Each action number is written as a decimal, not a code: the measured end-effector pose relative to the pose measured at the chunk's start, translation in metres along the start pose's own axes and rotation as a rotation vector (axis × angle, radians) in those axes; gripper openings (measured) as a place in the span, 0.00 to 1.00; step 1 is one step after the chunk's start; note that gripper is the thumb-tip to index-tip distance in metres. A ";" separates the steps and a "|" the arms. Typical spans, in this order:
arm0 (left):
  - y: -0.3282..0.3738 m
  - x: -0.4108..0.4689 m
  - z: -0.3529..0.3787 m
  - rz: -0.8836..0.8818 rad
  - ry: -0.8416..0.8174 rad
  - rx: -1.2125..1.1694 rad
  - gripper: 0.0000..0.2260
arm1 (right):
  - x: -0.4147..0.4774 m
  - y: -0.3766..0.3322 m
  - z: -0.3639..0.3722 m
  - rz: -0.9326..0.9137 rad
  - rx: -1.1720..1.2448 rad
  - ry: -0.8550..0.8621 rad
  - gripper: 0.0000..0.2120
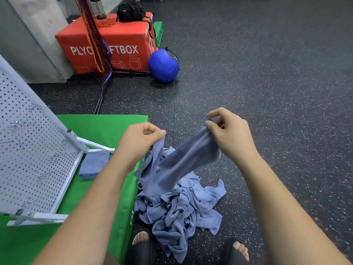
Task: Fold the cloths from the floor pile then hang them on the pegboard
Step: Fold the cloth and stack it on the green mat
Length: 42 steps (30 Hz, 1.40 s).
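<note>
Blue cloth (177, 161) stretches left to right between both hands — left hand (139, 140) and right hand (227, 131) each pinching an edge — above the floor pile (181, 211).

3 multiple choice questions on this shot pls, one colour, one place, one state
1. What colour is the ball by the red box? A green, B blue, C yellow.
2. Where does the folded cloth lie? A on the box, B on the green mat by the pegboard, C on the ball.
3. The lifted cloth is: A flat on the floor, B hung on a peg, C pinched by the left hand and right hand.
Answers: 1 B, it is plainly blue. 2 B, it lies at the pegboard's foot. 3 C, each hand pinches an edge above the pile.
</note>
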<state>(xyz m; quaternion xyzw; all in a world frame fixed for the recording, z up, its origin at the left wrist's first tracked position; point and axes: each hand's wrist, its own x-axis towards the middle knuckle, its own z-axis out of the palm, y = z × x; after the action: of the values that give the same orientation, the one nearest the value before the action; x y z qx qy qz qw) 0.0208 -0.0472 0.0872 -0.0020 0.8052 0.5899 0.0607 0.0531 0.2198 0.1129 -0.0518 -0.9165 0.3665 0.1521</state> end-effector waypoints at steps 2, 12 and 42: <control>0.005 -0.004 0.002 -0.026 -0.014 -0.005 0.06 | -0.007 -0.009 0.009 -0.018 0.060 -0.015 0.04; 0.025 -0.021 0.017 -0.091 -0.107 -0.171 0.05 | -0.030 -0.039 0.025 -0.059 0.238 -0.231 0.13; 0.043 -0.031 0.021 0.206 -0.108 0.037 0.08 | -0.028 -0.040 0.028 0.055 0.611 -0.350 0.19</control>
<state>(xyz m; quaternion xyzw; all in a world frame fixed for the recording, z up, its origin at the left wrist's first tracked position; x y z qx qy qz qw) 0.0501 -0.0162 0.1246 0.1135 0.8074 0.5774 0.0432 0.0716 0.1665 0.1144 0.0349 -0.7748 0.6312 -0.0089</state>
